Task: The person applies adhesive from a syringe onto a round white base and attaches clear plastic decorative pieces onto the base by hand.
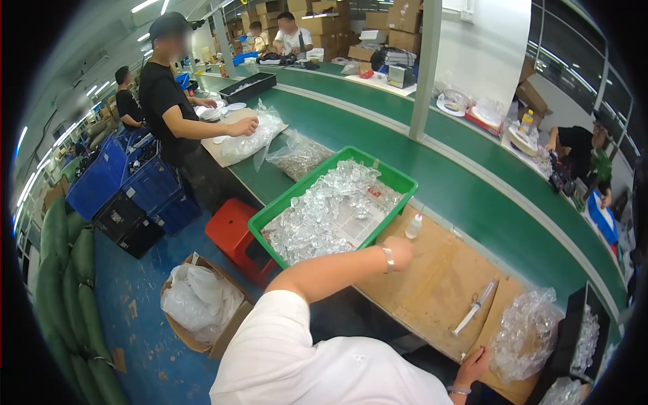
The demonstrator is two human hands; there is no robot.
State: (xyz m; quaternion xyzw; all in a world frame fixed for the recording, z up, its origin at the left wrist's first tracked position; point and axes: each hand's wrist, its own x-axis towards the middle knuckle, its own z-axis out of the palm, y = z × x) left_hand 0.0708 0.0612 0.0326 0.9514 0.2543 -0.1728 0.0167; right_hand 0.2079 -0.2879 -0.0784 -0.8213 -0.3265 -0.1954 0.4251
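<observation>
My left hand (397, 254) is curled closed over the brown cardboard (432, 270) on the bench. Just beyond it stands a small clear dropper bottle (414, 226); I cannot make out what the fingers hold, if anything. At the bench's near edge rests my right hand (474, 364), its fingers partly outstretched beside a clear plastic bag (526, 334). A syringe (475, 308) lies on the cardboard between the two hands. Left of my left hand, a green tray (398, 181) holds many clear plastic pieces (324, 212) over printed paper.
A black bin (574, 317) of clear parts stands at the right. Beyond the tray lie a filled bag (297, 156) and a green conveyor (364, 125). A co-worker (169, 94) handles a bag at left. A red stool (239, 236) and open carton (202, 304) stand below.
</observation>
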